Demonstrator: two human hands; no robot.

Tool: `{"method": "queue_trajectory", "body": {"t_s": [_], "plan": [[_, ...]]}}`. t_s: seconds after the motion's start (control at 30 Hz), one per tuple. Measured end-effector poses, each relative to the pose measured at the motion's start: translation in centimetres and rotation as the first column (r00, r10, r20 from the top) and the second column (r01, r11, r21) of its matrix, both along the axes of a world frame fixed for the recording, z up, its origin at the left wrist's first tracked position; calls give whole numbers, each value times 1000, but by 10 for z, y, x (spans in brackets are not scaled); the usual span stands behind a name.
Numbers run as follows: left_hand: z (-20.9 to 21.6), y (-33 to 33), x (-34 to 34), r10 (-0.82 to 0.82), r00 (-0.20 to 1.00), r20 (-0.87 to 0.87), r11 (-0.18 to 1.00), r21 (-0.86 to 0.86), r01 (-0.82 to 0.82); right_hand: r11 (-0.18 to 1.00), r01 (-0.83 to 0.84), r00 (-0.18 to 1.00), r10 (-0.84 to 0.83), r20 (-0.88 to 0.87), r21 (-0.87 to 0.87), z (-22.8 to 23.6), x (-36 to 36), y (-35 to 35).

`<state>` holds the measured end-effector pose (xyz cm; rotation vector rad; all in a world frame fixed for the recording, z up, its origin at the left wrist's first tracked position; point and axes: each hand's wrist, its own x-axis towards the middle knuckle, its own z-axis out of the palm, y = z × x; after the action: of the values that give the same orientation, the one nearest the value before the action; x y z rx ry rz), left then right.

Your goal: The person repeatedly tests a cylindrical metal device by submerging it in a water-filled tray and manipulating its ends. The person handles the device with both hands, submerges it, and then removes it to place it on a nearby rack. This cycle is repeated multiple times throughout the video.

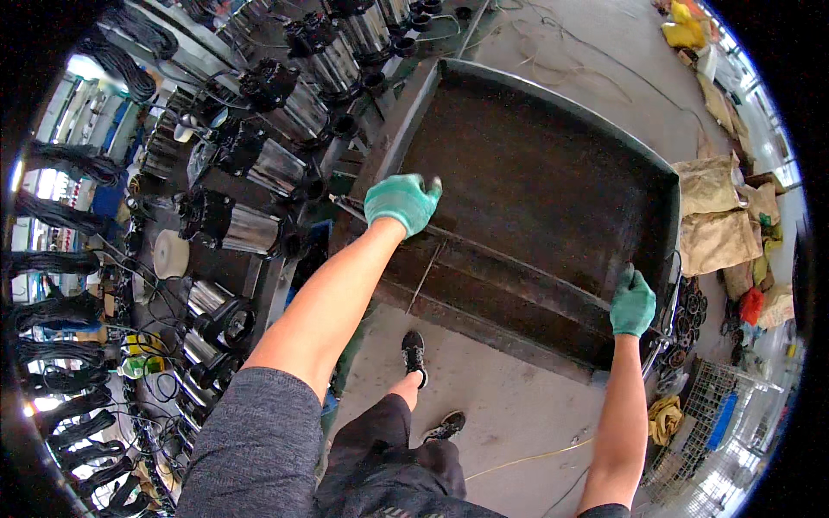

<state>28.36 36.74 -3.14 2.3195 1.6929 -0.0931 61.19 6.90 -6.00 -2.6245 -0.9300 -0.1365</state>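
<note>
A large dark metal cart (527, 164) with a low raised rim fills the middle of the view, its flat bed worn and brown. Across its near part runs a thin metal handlebar (518, 269). My left hand (402, 204), in a green glove with bare fingertips, is closed around the left part of this bar. Near the bar's right end, my right hand (633, 304), gloved the same way, is curled round it with the thumb side up. The undersides of both grips are hidden by the gloves.
Silver and black cylindrical motor pumps (246, 226) stand in rows on a bench at left, close to the cart. Bundled black cables (56, 259) hang farther left. Brown sacks (717, 242), black rings (688, 315) and a wire basket (704, 414) lie at right. A cable (622, 86) crosses the floor ahead.
</note>
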Motion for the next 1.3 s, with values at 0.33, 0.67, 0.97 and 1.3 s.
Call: {"method": "queue_trajectory", "body": {"t_s": [0.33,0.67,0.97,1.3], "plan": [[1,62,54,6,1000,25,1000,-13,-5,998,43,998,-44,-32,-53,-11,65,59],[0,93,88,-35,998,58,999,-12,36,1000,28,998,-28,-47,2,-17,108,87],[-4,106,93,-56,996,76,998,-9,56,998,49,998,-50,-30,-34,-14,108,94],[4,100,94,-66,997,26,992,-103,68,998,46,998,-47,-40,-31,-13,104,88]]}}
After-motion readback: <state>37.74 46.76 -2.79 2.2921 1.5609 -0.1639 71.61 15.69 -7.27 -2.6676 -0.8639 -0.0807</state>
